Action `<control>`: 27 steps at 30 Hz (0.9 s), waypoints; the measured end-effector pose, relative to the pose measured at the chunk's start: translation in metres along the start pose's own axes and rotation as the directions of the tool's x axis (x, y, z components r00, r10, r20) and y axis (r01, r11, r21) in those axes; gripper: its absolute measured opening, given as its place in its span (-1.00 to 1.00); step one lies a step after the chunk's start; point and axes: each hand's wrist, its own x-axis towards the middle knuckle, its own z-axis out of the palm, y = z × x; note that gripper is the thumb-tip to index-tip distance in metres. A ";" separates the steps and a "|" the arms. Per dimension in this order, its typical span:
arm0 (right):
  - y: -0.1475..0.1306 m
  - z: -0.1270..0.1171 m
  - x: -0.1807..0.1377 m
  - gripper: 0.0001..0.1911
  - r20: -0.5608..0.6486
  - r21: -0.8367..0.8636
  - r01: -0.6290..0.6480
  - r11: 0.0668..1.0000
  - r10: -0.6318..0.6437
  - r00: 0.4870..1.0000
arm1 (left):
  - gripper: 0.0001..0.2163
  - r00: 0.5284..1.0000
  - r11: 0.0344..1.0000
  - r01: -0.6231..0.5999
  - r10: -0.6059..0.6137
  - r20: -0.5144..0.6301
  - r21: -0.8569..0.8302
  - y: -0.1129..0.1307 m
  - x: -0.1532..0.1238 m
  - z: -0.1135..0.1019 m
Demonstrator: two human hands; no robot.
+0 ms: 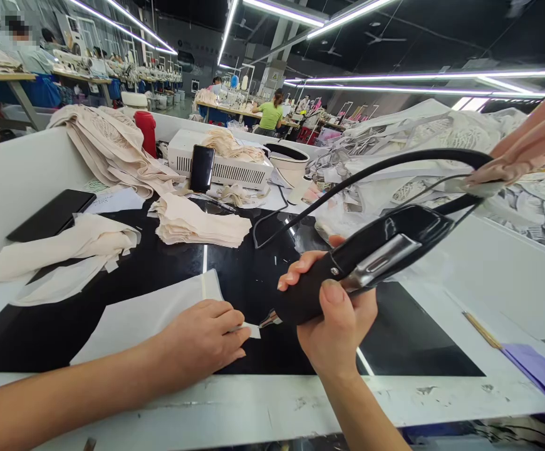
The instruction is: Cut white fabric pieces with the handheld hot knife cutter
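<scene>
My right hand [336,313] is wrapped around a black corded hand tool [312,285], thumb on its near side. The tool slants down to the left, and its pointed metal tip [269,319] is at the end of a small white strip [254,330]. My left hand [211,338] is closed, fingertips pinching that strip beside the tip. Under and behind this hand lies a flat white fabric piece [145,310] with a cream band at its far end; my fingers hide how strip and piece join. Both are on a shiny black board [418,338].
Behind lie stacked cream fabric pieces [197,222], a phone [202,168] and a vented white box [249,170]. Loose cream cloth [66,247] is left. The tool's black cable [361,172] arches right to a pinkish form [521,147], hand or cloth. A wooden-handled tool [482,329] lies right.
</scene>
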 end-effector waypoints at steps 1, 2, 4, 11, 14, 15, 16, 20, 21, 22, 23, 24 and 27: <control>0.000 0.000 0.000 -0.56 0.002 -0.010 0.001 1.000 -0.001 1.000 | -0.81 1.000 1.000 0.001 -0.001 0.001 0.000 0.000 0.000 0.000; 0.000 0.000 0.000 -0.57 0.004 -0.021 0.000 1.000 0.000 1.000 | -0.81 1.000 1.000 0.003 -0.003 0.001 0.002 0.000 0.000 0.000; -0.001 -0.001 -0.001 -0.57 0.005 -0.043 -0.008 0.999 0.008 1.000 | -0.81 1.000 1.000 0.003 -0.003 -0.002 0.007 0.000 0.001 0.000; -0.007 -0.003 -0.005 -0.54 0.003 -0.004 -0.016 1.000 0.016 1.000 | -0.81 1.000 1.000 0.005 -0.006 0.023 0.014 0.000 0.000 -0.001; -0.007 -0.004 -0.007 -0.53 0.014 -0.021 -0.026 0.999 0.026 1.000 | -0.81 0.999 1.000 0.009 -0.010 0.039 0.013 0.000 0.000 0.000; -0.007 -0.004 -0.008 -0.54 0.013 -0.024 -0.027 0.999 0.028 1.000 | -0.81 0.999 1.000 0.009 -0.009 0.037 0.013 0.000 0.000 0.000; -0.006 -0.004 -0.008 -0.56 0.010 -0.024 -0.028 0.999 0.028 1.000 | -0.81 0.999 1.000 0.007 -0.007 0.034 0.011 0.000 0.000 0.000; -0.005 -0.003 -0.008 -0.57 0.004 -0.007 -0.016 1.000 0.016 1.000 | -0.84 1.000 0.999 0.014 -0.013 0.014 -0.047 -0.002 -0.001 -0.005; -0.005 -0.003 -0.008 -0.57 0.006 0.001 -0.012 1.000 0.012 1.000 | -0.86 1.000 0.997 0.020 -0.019 0.003 -0.071 -0.003 -0.001 -0.007; -0.005 -0.003 -0.008 -0.57 0.007 0.005 -0.007 1.000 0.007 1.000 | -0.88 1.000 0.995 0.025 -0.026 -0.009 -0.092 -0.004 -0.001 -0.010; -0.005 -0.004 -0.008 -0.57 0.009 0.004 -0.003 1.000 0.003 1.000 | -0.90 0.999 0.994 0.026 -0.028 -0.016 -0.105 -0.005 -0.002 -0.013; -0.005 -0.004 -0.008 -0.57 0.009 -0.001 -0.001 1.000 0.001 1.000 | -0.91 1.000 0.993 0.024 -0.026 -0.018 -0.111 -0.006 -0.002 -0.016; -0.006 -0.005 -0.008 -0.58 0.017 -0.031 -0.001 1.000 0.001 1.000 | -0.93 1.000 0.996 0.003 -0.002 0.007 -0.089 -0.009 -0.004 -0.022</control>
